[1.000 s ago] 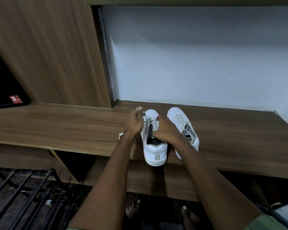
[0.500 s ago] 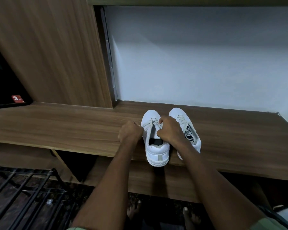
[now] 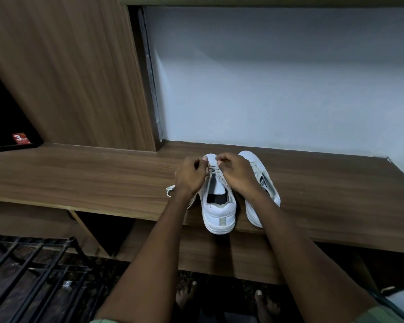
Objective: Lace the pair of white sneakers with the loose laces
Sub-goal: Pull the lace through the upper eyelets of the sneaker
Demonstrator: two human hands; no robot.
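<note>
Two white sneakers stand side by side on the wooden shelf (image 3: 84,183), heels toward me. The left sneaker (image 3: 218,210) has its heel over the shelf's front edge. My left hand (image 3: 190,176) and my right hand (image 3: 237,173) are both over its front, each pinching a strand of its white lace (image 3: 216,172) near the toe. A loose lace end (image 3: 169,191) trails out left of my left wrist. The right sneaker (image 3: 262,180) lies partly behind my right hand, with laces through its eyelets.
A wooden panel (image 3: 79,73) rises at the back left and a pale wall (image 3: 278,78) stands behind the shelf. A dark screen with a red sticker (image 3: 20,138) sits far left. A black metal rack (image 3: 33,276) is below left; bare feet (image 3: 187,292) show under the shelf.
Both hands have moved forward from the sneaker's middle eyelets to near its toe, drawing the lace strands with them. The sneakers have stayed in place.
</note>
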